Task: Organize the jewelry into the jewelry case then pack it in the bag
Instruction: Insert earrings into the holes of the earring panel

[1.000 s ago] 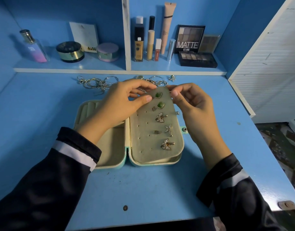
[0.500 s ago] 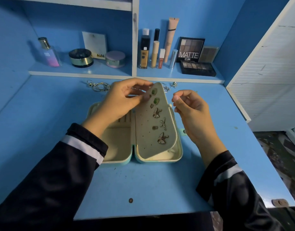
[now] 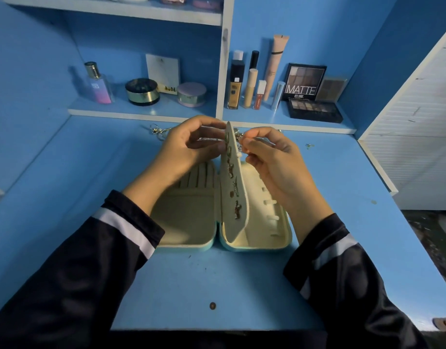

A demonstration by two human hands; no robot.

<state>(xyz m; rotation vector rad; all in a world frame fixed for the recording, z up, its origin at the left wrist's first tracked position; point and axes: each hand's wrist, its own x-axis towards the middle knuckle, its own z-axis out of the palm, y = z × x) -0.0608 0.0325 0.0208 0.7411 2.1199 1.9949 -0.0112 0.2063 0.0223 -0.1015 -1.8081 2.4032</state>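
A teal jewelry case (image 3: 254, 244) with cream lining lies open in the middle of the blue table. Its cream earring panel (image 3: 235, 197) stands almost upright between the two halves, with several earrings pinned on its left face. My left hand (image 3: 189, 152) pinches the panel near its top from the left. My right hand (image 3: 269, 159) is at the panel's top from the right, fingers pinched on a small silver piece behind it. Loose silver jewelry (image 3: 157, 131) lies on the table behind my hands, mostly hidden. One small earring (image 3: 309, 146) lies apart to the right.
A low shelf behind the table holds a perfume bottle (image 3: 98, 84), round jars (image 3: 142, 91), cosmetic tubes (image 3: 252, 84) and eyeshadow palettes (image 3: 314, 110). A white slatted panel (image 3: 423, 122) bounds the right side. The table's front edge is near my sleeves.
The earring panel has swung up from lying flat on the right half to nearly upright, showing the hooked lining under it. My right hand moved in to the panel's back. The view tilted up.
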